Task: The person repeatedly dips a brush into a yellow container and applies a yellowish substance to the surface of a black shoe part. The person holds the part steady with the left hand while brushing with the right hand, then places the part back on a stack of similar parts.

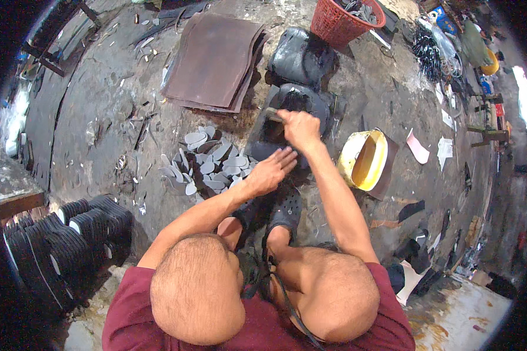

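Note:
My right hand [303, 130] is closed round a short grey-brown tool [273, 114], possibly a brush; its kind is hard to make out. The tool is over a dark flat piece [262, 133] on a black work block [301, 100]. Nearer to me, my left hand [269, 172] lies with its fingers stretched out flat at the near edge of the dark piece. Left of that hand is a loose pile of grey oval cut-outs [208, 162]. A yellow-rimmed open container [376, 161] stands to the right of my right forearm, with yellowish residue inside.
Brown sheets [216, 58] are stacked at the far left of the block. Behind the block are a black rounded lump [303, 57] and a red basket [334, 26]. Black sole-shaped pieces [70, 245] stand in rows at lower left. Scraps litter the floor [117, 88].

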